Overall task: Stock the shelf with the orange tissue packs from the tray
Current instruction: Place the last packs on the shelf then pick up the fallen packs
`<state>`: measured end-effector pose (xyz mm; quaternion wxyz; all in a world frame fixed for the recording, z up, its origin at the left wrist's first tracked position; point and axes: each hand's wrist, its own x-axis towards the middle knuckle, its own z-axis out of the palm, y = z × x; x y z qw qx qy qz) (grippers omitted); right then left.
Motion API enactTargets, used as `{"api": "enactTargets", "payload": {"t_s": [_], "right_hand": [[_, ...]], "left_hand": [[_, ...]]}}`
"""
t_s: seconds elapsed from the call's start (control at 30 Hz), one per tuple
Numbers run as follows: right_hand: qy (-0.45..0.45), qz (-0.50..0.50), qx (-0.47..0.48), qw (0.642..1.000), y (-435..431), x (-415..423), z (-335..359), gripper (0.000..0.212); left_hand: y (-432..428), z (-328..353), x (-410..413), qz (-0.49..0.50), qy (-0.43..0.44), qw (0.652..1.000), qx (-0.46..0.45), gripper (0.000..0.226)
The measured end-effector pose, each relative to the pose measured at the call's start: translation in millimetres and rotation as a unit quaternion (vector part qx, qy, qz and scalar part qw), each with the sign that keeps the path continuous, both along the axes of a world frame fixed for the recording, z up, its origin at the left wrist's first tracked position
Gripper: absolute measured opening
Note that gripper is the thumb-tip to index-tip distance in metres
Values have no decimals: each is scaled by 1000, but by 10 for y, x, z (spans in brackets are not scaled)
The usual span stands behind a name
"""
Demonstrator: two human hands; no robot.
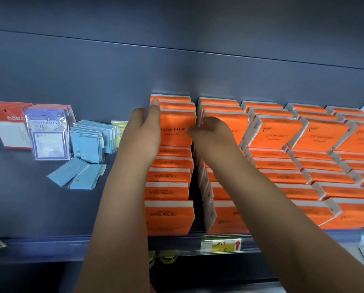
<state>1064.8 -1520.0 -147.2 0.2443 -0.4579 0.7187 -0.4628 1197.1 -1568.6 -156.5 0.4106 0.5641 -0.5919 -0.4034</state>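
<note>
A: Where r the packs [276,134]?
B: On the shelf [50,208], rt half. Orange, in columns side by side, w/ a 2nd layer on top toward the back.
A: Hands?
B: Both on the top pack [177,127] of the leftmost column. Left hand [143,132] is flat vs its left side, fingers straight, thumb up by the back corner. Not clamped, just pressing.
A: And the rt?
B: Right hand [212,134] sits at the gap betw. col 1 and col 2. Thumb lies on the pack's face, fingers curl round its rt edge, so it grips that pack.
A: Anything else up there?
B: Left part of shelf: red cards [8,123], a purple-framed card pkt just beside them, blue packets [86,142] standing, two more lying flat in front. Price tag [221,245] on the shelf lip, below col 2.
</note>
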Motion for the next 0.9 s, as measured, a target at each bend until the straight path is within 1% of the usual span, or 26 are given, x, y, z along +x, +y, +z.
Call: {"api": "enactTargets", "payload": {"t_s": [0.07, 0.13, 0.2, 0.23, 0.27, 0.33, 0.43, 0.5, 0.57, 0.7, 0.77, 0.8, 0.9], "right_hand": [[-7, -12, -12, 1000, 119, -21, 40, 19], [-23, -5, -29, 999, 259, -89, 64, 10], [-41, -2, -51, 998, 413, -191, 73, 38], [-40, -6, -69, 997, 492, -261, 75, 45], [-36, -14, -91, 995, 595, -304, 118, 45], [-24, -32, -133, 990, 817, -450, 183, 38], [-5, -79, -163, 983, 1227, -781, 262, 26], [21, -114, -176, 978, 1544, -1036, 310, 29], [24, -157, -185, 970, 1879, -1321, 320, 31], [25, -244, -168, 955, 2535, -1870, 213, 36], [24, -273, -162, 948, 2858, -2116, 129, 26], [29, -291, -154, 944, 3018, -2240, 74, 26], [53, -333, -122, 933, 3459, -2584, -77, 37]], "left_hand": [[37, 8, 10, 1, -26, 999, -32, 41], [54, 13, 8, 4, -49, 996, -69, 42], [92, 41, 8, 7, -89, 990, -109, 47], [120, 67, 5, 10, -121, 983, -136, 52], [132, 87, -1, 12, -150, 974, -168, 55], [167, 145, -54, 5, -186, 954, -233, 58], [290, 262, -257, -30, -200, 934, -293, 56], [437, 330, -457, -48, -196, 925, -322, 54], [608, 389, -696, -71, -178, 920, -341, 51], [990, 444, -1277, -132, -156, 905, -372, 46], [1196, 438, -1591, -168, -166, 892, -386, 43], [1302, 414, -1751, -188, -172, 884, -391, 43], [1664, 318, -2222, -245, -185, 872, -381, 48]]}}
